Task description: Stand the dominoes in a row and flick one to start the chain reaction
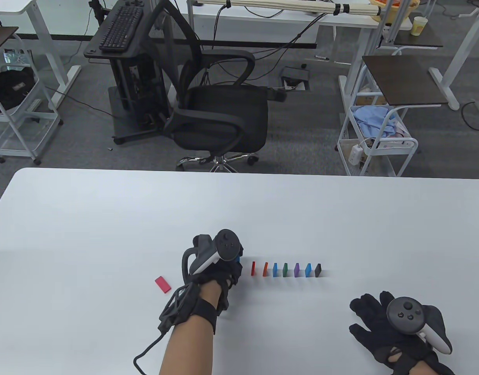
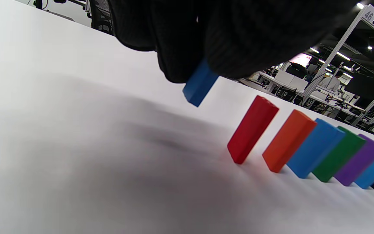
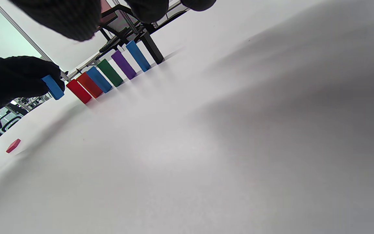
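The fingers [image 2: 187, 48] of the left hand [image 1: 212, 265] are clamped on a blue domino [image 2: 200, 83], held just clear of the worktop [image 1: 106, 218] at the left end of the row, low in the middle of the table view. The fingers of the right hand [image 1: 395, 328] lie straight and spread, flat on the worktop at the lower right of that frame, holding nothing.

The white worktop fills the lower half of the table view. On it, seven dominoes stand upright in a row running left to right, apart from one another: red domino [image 1: 253, 268], orange domino [image 1: 265, 269], a second blue [image 1: 275, 270], green domino [image 1: 285, 270], purple domino [image 1: 296, 270], a third blue [image 1: 308, 270] and black domino [image 1: 318, 270]. A flat red domino [image 1: 162, 284] lies to the left of the left hand, well apart from the row.
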The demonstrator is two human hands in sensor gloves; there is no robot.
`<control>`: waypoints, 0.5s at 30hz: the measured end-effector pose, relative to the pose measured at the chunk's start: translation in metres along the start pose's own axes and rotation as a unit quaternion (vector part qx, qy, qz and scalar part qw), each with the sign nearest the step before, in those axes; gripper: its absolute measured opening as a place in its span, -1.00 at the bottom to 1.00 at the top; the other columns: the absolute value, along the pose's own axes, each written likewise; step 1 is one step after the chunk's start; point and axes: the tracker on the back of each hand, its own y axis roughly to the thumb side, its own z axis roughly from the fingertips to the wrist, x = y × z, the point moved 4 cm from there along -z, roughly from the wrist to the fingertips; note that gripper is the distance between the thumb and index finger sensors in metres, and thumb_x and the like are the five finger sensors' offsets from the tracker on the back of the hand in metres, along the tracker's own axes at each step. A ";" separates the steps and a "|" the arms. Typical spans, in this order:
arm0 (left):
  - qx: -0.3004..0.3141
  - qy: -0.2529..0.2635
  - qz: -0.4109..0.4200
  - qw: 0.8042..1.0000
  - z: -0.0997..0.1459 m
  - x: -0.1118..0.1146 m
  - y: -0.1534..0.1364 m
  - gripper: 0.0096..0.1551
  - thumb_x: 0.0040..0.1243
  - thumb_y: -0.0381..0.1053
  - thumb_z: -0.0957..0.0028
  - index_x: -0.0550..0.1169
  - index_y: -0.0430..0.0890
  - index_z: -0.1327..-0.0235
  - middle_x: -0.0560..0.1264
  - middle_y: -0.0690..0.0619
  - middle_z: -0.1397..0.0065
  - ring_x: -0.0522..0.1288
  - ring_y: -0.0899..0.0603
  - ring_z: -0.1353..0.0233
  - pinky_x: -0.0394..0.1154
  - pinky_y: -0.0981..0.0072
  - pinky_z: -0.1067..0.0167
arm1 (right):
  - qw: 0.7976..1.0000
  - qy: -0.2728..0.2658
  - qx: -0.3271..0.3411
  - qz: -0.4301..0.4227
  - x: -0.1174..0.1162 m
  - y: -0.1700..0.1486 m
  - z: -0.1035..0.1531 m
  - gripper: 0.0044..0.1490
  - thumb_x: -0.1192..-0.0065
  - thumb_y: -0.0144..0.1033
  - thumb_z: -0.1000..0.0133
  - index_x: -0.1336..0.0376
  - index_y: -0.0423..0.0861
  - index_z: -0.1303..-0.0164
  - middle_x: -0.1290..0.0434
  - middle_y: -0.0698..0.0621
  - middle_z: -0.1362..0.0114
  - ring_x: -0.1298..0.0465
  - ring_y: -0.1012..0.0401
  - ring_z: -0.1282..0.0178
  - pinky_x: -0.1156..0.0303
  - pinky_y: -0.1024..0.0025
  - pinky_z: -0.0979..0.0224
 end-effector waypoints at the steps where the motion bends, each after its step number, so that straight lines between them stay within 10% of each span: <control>1: -0.001 -0.001 0.002 1.000 -0.001 0.003 0.000 -0.36 0.40 0.03 0.09 0.39 0.07 -0.25 0.56 -0.02 -0.37 0.34 -0.19 -0.53 -0.28 -0.52 -0.39 | 1.000 0.001 0.000 0.000 0.000 0.000 0.000 -0.16 -0.08 0.15 -0.17 0.12 0.07 -0.55 0.25 -0.15 -0.73 0.58 -0.20 -0.54 0.59 -0.28 -0.50; 15: 0.004 -0.015 0.015 1.000 -0.007 0.027 0.004 -0.37 0.40 0.01 0.08 0.38 0.06 -0.26 0.56 -0.02 -0.37 0.35 -0.18 -0.52 -0.27 -0.51 -0.40 | 1.000 0.001 -0.001 -0.001 0.000 0.000 0.000 -0.16 -0.08 0.15 -0.17 0.12 0.07 -0.55 0.25 -0.15 -0.73 0.58 -0.20 -0.54 0.59 -0.28 -0.50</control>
